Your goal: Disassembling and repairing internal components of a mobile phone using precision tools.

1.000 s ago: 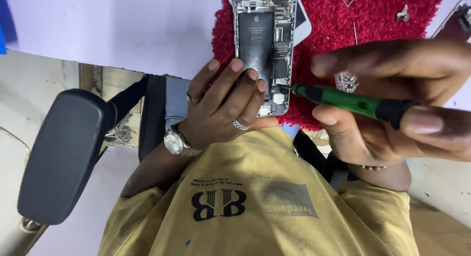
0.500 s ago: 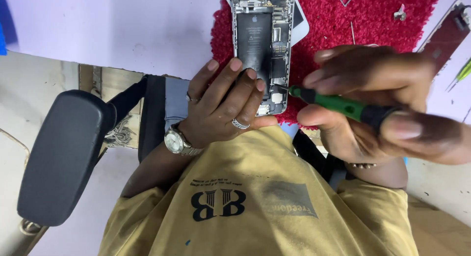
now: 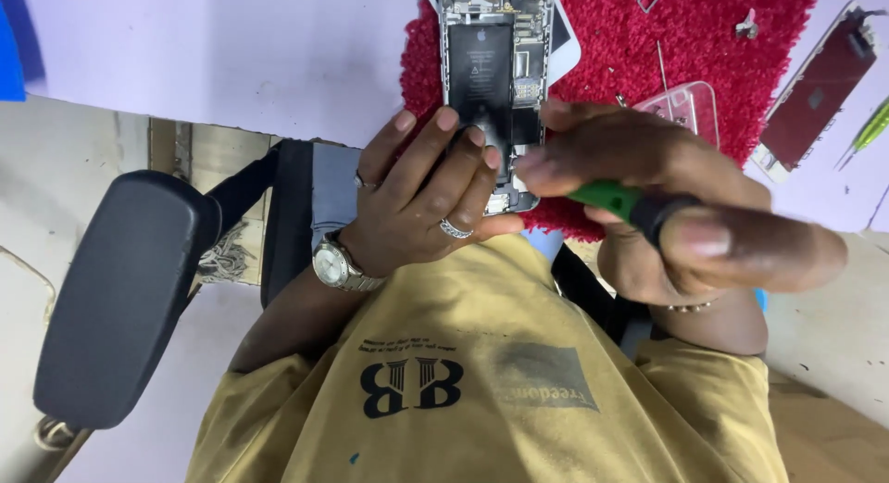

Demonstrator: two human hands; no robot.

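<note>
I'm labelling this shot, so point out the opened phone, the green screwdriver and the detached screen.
opened phone point(image 3: 482, 62), head view, on its black battery.
green screwdriver point(image 3: 607, 199), head view, on the green handle.
detached screen point(image 3: 820, 85), head view, on its dark panel.

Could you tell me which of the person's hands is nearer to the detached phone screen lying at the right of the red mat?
The right hand, holding the green screwdriver, is nearer: it sits just left of and below the detached screen. The left hand rests on the opened phone, farther left.
</note>
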